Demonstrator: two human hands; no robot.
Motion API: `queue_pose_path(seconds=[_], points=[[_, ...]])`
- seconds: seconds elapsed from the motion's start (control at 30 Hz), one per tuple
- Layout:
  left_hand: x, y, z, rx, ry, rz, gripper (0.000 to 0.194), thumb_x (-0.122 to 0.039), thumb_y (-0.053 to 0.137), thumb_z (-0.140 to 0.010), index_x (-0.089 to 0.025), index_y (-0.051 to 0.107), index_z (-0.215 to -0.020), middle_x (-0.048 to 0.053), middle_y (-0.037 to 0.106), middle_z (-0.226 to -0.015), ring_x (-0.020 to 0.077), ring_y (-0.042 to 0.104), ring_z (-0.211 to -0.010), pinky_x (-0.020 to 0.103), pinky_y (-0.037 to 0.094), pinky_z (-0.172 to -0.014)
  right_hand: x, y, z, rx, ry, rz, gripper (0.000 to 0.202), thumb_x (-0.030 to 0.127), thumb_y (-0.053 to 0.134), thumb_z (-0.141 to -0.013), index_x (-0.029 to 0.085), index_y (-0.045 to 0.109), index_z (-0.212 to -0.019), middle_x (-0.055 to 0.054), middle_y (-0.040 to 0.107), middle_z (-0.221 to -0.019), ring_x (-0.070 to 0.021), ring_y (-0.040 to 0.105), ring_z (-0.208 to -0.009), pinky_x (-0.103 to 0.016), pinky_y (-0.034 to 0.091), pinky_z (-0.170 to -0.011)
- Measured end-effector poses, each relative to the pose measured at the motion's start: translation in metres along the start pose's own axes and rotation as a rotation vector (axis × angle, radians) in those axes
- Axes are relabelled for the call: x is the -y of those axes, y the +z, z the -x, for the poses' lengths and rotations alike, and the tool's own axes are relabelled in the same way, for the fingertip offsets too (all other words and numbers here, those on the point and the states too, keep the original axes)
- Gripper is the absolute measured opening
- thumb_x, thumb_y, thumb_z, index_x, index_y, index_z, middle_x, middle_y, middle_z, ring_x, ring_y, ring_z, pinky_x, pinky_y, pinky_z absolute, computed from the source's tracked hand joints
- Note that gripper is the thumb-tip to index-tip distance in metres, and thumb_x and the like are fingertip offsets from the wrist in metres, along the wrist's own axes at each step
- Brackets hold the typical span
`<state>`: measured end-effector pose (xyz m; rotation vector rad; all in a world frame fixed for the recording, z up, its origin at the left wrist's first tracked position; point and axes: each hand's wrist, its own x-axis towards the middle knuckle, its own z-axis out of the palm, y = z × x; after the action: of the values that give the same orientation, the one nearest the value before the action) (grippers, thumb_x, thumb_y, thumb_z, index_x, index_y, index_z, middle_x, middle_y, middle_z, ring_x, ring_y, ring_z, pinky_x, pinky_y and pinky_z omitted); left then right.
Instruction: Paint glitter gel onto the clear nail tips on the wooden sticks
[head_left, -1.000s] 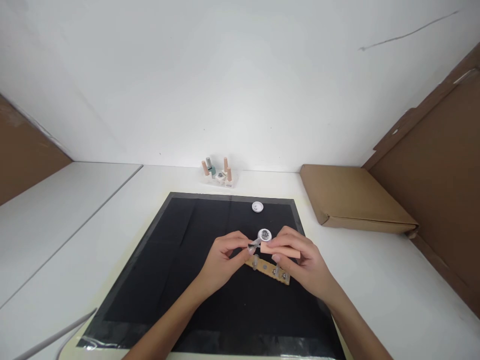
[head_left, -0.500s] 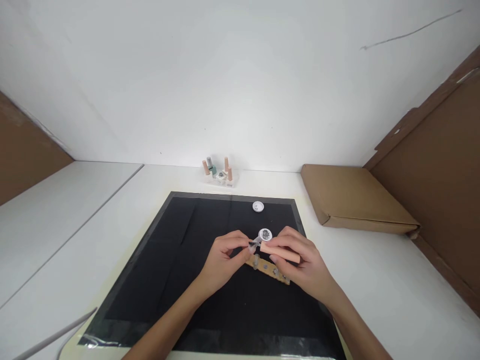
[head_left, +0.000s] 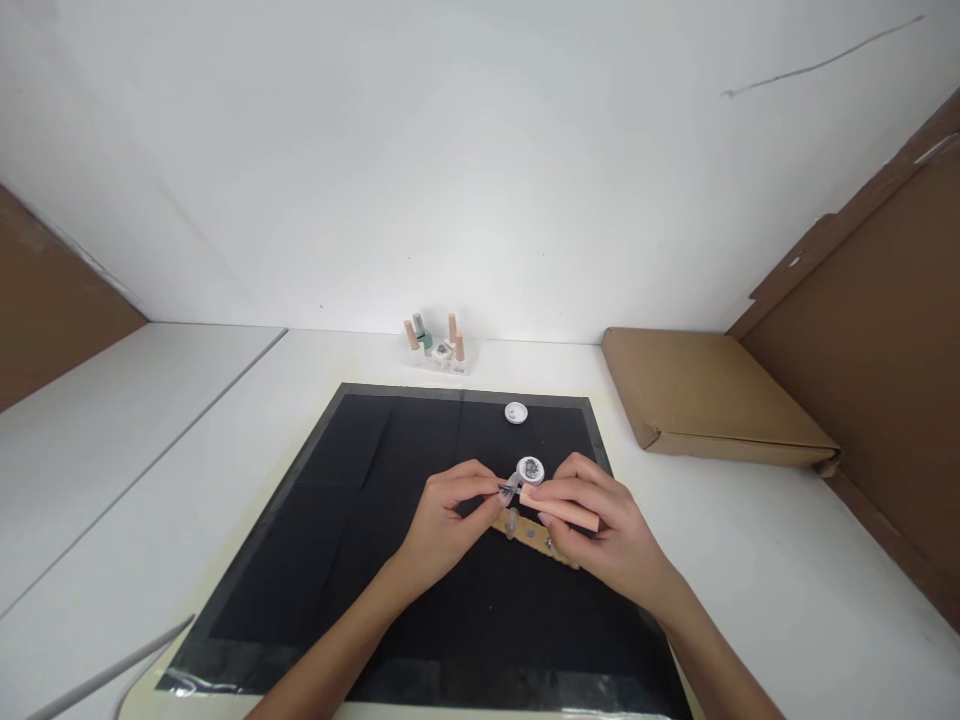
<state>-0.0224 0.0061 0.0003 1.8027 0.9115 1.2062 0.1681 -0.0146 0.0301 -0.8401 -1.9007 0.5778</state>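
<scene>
My left hand [head_left: 452, 512] pinches a small clear piece [head_left: 510, 491] that looks like a false nail tip. Closed around a peach nail polish brush handle [head_left: 562, 508], my right hand [head_left: 609, 522] keeps the brush end at the clear piece; whether its bristles touch is too small to tell. Just behind the fingertips sits an open white jar [head_left: 531, 471] with silvery dark bits inside. Under the hands lies a yellowish strip [head_left: 538, 540] bearing small clear and silvery pieces, partly covered by my right hand.
A white lid [head_left: 516, 413] rests on the black mat [head_left: 375, 560] beyond the jar. By the wall, a clear holder [head_left: 441, 366] carries several nail polish bottles with peach and grey caps. At the right lies a flat cardboard box [head_left: 712, 390].
The clear piece and brush end have shifted slightly between my fingertips. My right hand has moved a touch to the left, still on the handle; the other things stay put.
</scene>
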Motion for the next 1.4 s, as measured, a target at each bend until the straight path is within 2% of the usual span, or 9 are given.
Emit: queue_pose_path(seconds=[0.27, 0.5, 0.7, 0.83, 0.97, 1.2, 1.4], points=[[0.0, 0.0, 0.0, -0.003, -0.026, 0.017, 0.021, -0.029, 0.062, -0.084, -0.016, 0.076, -0.075, 0.006, 0.066, -0.069, 0.0144, 0.06, -0.063, 0.024, 0.047, -0.059, -0.002, 0.003, 0.003, 0.02, 0.005, -0.045, 0.035, 0.002, 0.052, -0.078, 0.028, 0.07, -0.094, 0.001, 0.045, -0.073, -0.0118, 0.051, -0.059, -0.024, 0.042, -0.05], [0.004, -0.001, 0.003, 0.014, -0.062, 0.103, 0.017, -0.025, 0.062, -0.084, -0.017, 0.077, -0.082, 0.006, 0.065, -0.074, 0.0147, 0.06, -0.067, 0.025, 0.047, -0.063, -0.002, 0.002, 0.001, -0.016, 0.058, -0.122, 0.031, 0.004, 0.057, -0.079, 0.028, 0.072, -0.093, 0.001, 0.049, -0.073, -0.0126, 0.052, -0.061, -0.025, 0.042, -0.053], [0.004, -0.001, 0.001, -0.003, -0.058, 0.073, 0.015, -0.022, 0.063, -0.083, -0.017, 0.077, -0.086, 0.007, 0.068, -0.076, 0.0153, 0.063, -0.069, 0.026, 0.049, -0.064, -0.011, -0.001, 0.007, -0.092, 0.207, -0.338, 0.016, 0.018, 0.062, -0.085, 0.029, 0.07, -0.094, 0.0, 0.052, -0.076, -0.015, 0.052, -0.069, -0.027, 0.042, -0.059], [0.003, -0.001, 0.0, 0.003, -0.032, 0.02, 0.014, -0.018, 0.063, -0.082, -0.016, 0.077, -0.085, 0.01, 0.073, -0.084, 0.018, 0.067, -0.077, 0.028, 0.052, -0.071, -0.013, -0.002, 0.01, -0.105, 0.243, -0.423, 0.005, 0.026, 0.064, -0.086, 0.027, 0.068, -0.088, 0.001, 0.049, -0.074, -0.0141, 0.05, -0.065, -0.027, 0.04, -0.059], [0.005, 0.0, 0.001, -0.001, -0.013, -0.004, 0.013, -0.016, 0.063, -0.082, -0.015, 0.076, -0.085, 0.01, 0.073, -0.081, 0.0178, 0.068, -0.074, 0.026, 0.053, -0.068, -0.007, -0.003, 0.006, -0.048, 0.275, -0.367, 0.004, 0.026, 0.064, -0.084, 0.024, 0.067, -0.087, 0.002, 0.051, -0.072, -0.0124, 0.049, -0.059, -0.026, 0.037, -0.054], [0.006, 0.0, 0.001, 0.003, 0.026, 0.015, 0.013, -0.013, 0.063, -0.081, -0.013, 0.076, -0.083, 0.009, 0.072, -0.079, 0.0161, 0.067, -0.072, 0.024, 0.052, -0.066, -0.002, -0.001, 0.001, -0.025, 0.197, -0.171, 0.006, 0.017, 0.063, -0.082, 0.021, 0.067, -0.082, 0.001, 0.056, -0.069, -0.0125, 0.051, -0.06, -0.025, 0.039, -0.055], [0.005, 0.0, 0.001, 0.053, 0.025, 0.05, 0.013, -0.011, 0.064, -0.08, -0.013, 0.076, -0.083, 0.008, 0.072, -0.078, 0.0148, 0.066, -0.071, 0.023, 0.051, -0.066, -0.004, -0.002, 0.002, -0.081, 0.164, -0.055, 0.008, 0.016, 0.061, -0.084, 0.021, 0.066, -0.085, 0.001, 0.056, -0.07, -0.0131, 0.053, -0.062, -0.025, 0.04, -0.055]])
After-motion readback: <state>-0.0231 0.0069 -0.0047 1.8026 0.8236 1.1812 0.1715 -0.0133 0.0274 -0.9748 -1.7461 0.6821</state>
